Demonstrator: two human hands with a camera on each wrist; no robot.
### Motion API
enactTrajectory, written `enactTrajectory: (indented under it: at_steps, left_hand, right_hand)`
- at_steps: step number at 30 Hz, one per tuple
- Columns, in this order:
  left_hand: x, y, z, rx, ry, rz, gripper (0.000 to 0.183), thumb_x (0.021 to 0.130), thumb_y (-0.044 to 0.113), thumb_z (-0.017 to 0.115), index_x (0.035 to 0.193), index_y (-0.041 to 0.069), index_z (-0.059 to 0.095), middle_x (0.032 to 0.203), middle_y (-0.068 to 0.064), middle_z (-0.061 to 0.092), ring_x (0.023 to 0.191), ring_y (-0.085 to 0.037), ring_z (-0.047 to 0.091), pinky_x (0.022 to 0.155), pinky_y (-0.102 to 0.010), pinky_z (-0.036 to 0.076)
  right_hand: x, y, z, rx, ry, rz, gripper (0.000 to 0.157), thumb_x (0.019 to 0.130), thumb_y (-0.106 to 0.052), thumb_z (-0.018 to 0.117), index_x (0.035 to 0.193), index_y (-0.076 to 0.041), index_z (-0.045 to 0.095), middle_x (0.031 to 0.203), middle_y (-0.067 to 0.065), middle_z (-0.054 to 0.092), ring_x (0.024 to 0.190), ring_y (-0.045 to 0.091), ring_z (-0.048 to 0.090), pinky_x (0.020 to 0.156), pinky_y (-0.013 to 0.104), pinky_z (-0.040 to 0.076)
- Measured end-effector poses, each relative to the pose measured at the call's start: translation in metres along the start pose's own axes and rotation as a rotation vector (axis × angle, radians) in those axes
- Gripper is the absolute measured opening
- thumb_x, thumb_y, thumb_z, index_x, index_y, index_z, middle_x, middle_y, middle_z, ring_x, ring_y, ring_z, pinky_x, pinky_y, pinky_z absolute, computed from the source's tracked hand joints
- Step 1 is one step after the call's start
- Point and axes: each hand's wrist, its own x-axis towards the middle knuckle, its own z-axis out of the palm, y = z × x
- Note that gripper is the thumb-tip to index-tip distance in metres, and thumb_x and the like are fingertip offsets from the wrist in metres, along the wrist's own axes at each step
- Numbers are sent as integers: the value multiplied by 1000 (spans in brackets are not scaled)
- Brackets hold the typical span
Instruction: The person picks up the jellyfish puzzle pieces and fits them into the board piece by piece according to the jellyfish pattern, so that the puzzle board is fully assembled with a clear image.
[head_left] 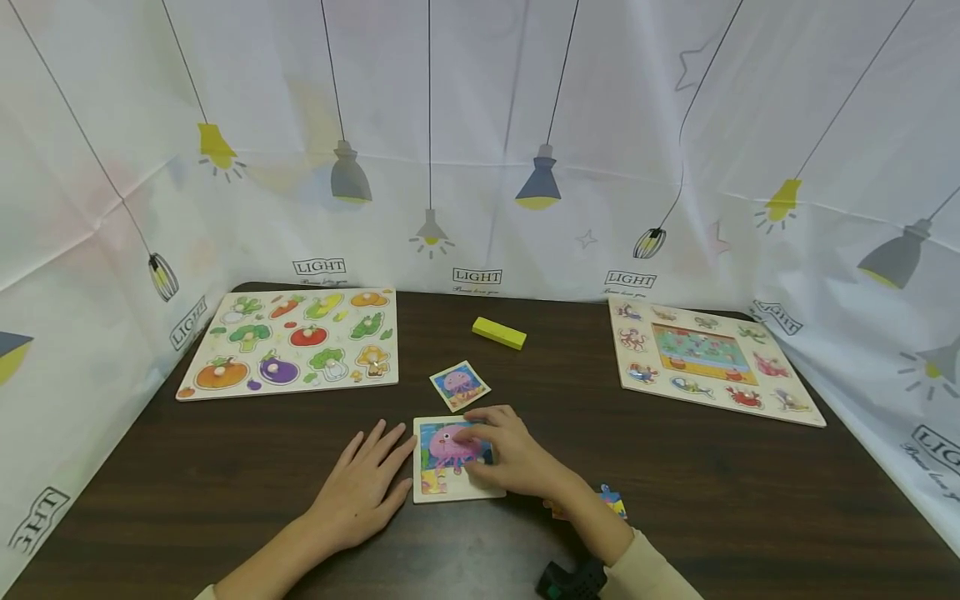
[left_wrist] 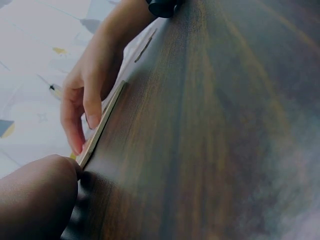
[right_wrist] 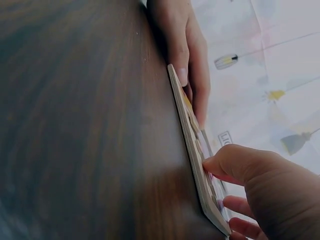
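A small square wooden jigsaw puzzle (head_left: 457, 493) with a pink jellyfish-like picture lies on the table in front of me. Bare pale wood shows along its lower right part. My left hand (head_left: 362, 483) lies flat with spread fingers, fingertips at the board's left edge. Over the right half of the puzzle is my right hand (head_left: 510, 450), its thumb and index finger touching the pieces and its other fingers near the far edge. In the right wrist view the thumb (right_wrist: 225, 162) rests on the puzzle's surface. A matching picture card (head_left: 459, 385) lies just beyond the board.
Loose jigsaw pieces (head_left: 613, 502) lie partly hidden beneath the right forearm. A yellow block (head_left: 498, 333) sits farther back. A vegetable puzzle board (head_left: 300, 362) stands at back left, a sea-animal board (head_left: 708, 358) at back right. A black device (head_left: 572, 581) is by the right sleeve.
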Motion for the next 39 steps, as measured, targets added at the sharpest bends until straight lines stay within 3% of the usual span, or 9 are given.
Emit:
enactTrajectory:
  at_steps: [9,19,27,39]
  left_hand:
    - [0,-1,0,-15,-5,-12,50,93,37,49,138,15,44,143,-9,37,134,-32,25,106,-52,18]
    - [0,-1,2,-25,-1,-15,50,93,36,49,138,15,43,143,-9,36,134,-31,24,106,-52,17]
    - [1,-1,2,-20,7,-10,49,93,36,50,137,15,45,142,-9,38,134,-32,25,106,-53,18]
    - [1,-1,0,-22,8,-3,50,93,36,50,137,14,45,142,-10,38,133,-32,26,105,-53,19]
  right_hand:
    - [3,2,3,-13,18,-6,29,80,-29,69,107,-20,69,123,4,53,110,21,39,90,49,34]
    - [5,1,1,-114,-61,-87,32,85,-32,63,116,-26,65,128,-2,53,114,20,38,86,46,33]
    - [5,0,-3,-106,-107,-184,34,90,-23,58,124,-21,60,133,-1,50,117,25,40,89,48,35]
    - [6,-3,-4,-96,-130,-179,35,89,-16,59,124,-20,60,132,1,50,119,26,40,90,47,34]
